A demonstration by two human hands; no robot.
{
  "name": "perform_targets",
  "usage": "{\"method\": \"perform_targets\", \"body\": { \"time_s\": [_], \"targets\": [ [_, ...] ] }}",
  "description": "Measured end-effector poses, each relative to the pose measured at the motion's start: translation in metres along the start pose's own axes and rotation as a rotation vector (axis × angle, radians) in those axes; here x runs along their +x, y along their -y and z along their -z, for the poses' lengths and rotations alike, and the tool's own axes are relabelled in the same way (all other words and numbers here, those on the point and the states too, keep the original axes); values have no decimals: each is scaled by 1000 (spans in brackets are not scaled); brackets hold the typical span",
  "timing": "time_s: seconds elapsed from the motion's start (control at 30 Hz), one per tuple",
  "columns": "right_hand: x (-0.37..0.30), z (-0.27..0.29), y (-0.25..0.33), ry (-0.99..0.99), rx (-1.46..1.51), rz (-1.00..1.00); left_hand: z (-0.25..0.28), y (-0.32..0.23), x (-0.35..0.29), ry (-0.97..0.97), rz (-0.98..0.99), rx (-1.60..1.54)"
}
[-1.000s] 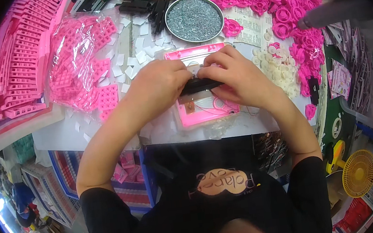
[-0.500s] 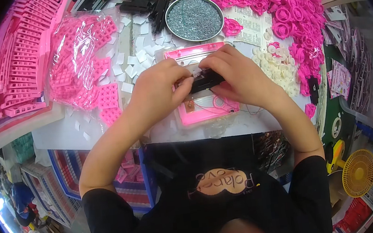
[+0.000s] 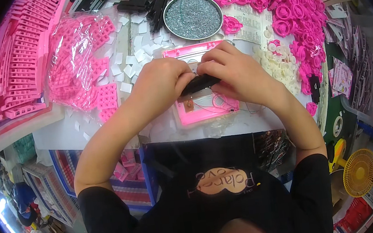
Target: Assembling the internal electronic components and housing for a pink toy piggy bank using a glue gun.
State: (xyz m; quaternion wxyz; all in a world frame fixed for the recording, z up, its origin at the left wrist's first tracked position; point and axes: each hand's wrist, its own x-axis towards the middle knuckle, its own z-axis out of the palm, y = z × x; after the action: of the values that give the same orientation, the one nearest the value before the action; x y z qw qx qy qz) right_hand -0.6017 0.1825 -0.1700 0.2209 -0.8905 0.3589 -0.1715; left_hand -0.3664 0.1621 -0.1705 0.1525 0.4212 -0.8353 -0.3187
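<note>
Both hands meet over a pink plastic casing [image 3: 205, 115] that lies on the worktable. Between them is a black plastic part [image 3: 200, 84], long and narrow, held just above the casing's middle. My left hand [image 3: 160, 80] pinches its left end, fingers closed. From the other side my right hand [image 3: 235, 72] grips it with bent fingers, the thumb tucked beneath. My fingers hide much of the part's upper side. Thin wires [image 3: 210, 106] and a small brown piece [image 3: 188, 105] show in the lower part of the casing.
A round dish of small metal screws [image 3: 193, 17] stands behind the casing. Pink button sheets in a plastic bag [image 3: 79, 59] and stacked pink frames [image 3: 18, 57] lie left. Pink ring-shaped parts [image 3: 292, 17] and whitish discs [image 3: 277, 67] are heaped right. White squares [image 3: 137, 64] lie scattered.
The black part has shifted slightly left and tilted, its left end lower. My left hand has moved slightly, and the dark tool at the top has swung right.
</note>
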Motion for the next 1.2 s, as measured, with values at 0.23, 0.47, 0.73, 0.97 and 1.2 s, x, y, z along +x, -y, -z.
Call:
{"method": "perform_targets", "body": {
  "time_s": [0.23, 0.47, 0.73, 0.97, 1.2],
  "targets": [
    [5, 1, -1, 26, -7, 21, -3, 9, 8, 68, 186, -283],
    [6, -5, 2, -19, -45, 65, 0, 14, 8, 110, 199, -382],
    [5, -5, 21, -32, -255, 30, 1, 15, 15, 199, 269, -407],
    [-1, -9, 57, 53, -571, -128, 2, 10, 27, 251, 285, -375],
    [-3, 39, 23, -224, -36, -119, 15, 14, 36, 85, 69, -169]
  ]
}}
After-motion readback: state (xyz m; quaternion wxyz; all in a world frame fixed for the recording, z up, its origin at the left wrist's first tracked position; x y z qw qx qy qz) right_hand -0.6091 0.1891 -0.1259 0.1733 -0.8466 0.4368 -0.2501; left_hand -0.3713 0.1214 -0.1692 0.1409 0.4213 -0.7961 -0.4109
